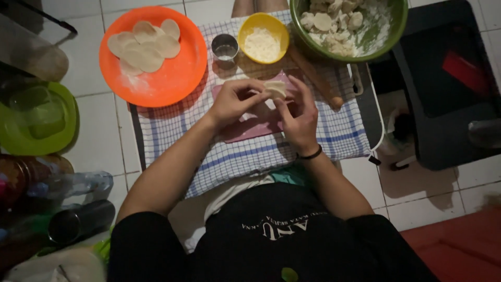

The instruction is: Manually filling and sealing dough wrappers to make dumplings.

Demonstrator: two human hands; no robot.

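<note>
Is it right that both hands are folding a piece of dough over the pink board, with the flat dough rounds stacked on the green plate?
Not quite. The dough rounds lie on the orange plate, not a green one, as the head view shows. The rest holds: left hand and right hand pinch the dough piece over the pink board.

An orange plate (172, 78) lies at the upper left of a blue-checked cloth (250, 151), with flat round dough discs (143, 44) heaped on its far side. Just right of it stands a small metal cup (225, 48), then a yellow bowl (263, 37) of white flour. A big green bowl (383, 39) at the top right holds floury dough lumps. A wooden rolling pin (315, 78) lies slanted between the two bowls. On the tiled floor at the left sit a green plate (21, 141), bottles (68, 185) and a dark metal flask (81, 222). At the right stands a black stool (443, 130)
</note>
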